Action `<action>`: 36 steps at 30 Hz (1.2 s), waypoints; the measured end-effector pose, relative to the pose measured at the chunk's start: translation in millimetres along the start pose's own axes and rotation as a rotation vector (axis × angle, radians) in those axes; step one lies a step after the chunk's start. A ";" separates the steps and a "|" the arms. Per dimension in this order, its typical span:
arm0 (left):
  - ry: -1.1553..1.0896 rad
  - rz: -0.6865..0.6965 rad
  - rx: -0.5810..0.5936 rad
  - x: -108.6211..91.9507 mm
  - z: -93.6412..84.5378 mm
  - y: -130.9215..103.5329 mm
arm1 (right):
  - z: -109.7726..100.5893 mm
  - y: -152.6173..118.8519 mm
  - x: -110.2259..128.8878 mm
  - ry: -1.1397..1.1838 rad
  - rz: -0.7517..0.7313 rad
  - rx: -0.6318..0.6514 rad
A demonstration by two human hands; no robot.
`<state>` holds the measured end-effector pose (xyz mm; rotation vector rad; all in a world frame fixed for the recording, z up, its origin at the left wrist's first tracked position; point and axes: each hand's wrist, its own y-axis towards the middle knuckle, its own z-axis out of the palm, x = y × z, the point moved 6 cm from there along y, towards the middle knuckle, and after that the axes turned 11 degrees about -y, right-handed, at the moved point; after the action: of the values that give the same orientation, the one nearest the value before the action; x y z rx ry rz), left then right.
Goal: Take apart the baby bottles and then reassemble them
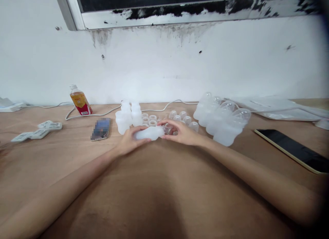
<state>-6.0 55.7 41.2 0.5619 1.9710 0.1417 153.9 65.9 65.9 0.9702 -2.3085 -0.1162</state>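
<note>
A white translucent bottle lies on its side in the air just above the table's middle. My left hand is wrapped round its left end, thumb below and fingers above. At its right end my right hand pinches a clear dome cap, which touches the bottle. Behind the hands stand several white rings and several small clear domes. White bottles without domes stand upright at the left of the rings.
Several white bottles with clear domes stand to the right. A phone and a drink bottle are at the left, near white cards. A larger phone lies far right. A cable and plastic bags lie near the wall.
</note>
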 end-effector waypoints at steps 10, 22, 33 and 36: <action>0.110 0.106 -0.003 -9.3 3.4 -4.1 | -2.2 -0.4 0.0 -0.076 0.017 0.049; 0.301 0.356 0.012 -16.0 6.1 -10.3 | 24.1 -5.4 -7.3 0.220 0.227 0.041; 0.605 0.587 -0.054 -23.7 9.4 -20.2 | 36.8 -8.7 -5.5 0.513 0.537 0.181; 0.621 0.561 -0.077 -20.8 10.3 -20.8 | 24.3 -5.4 -1.7 0.190 0.417 0.263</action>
<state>3.7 26.6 46.6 1.1087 2.3251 0.8199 144.1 59.4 43.9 0.5702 -2.3286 0.4416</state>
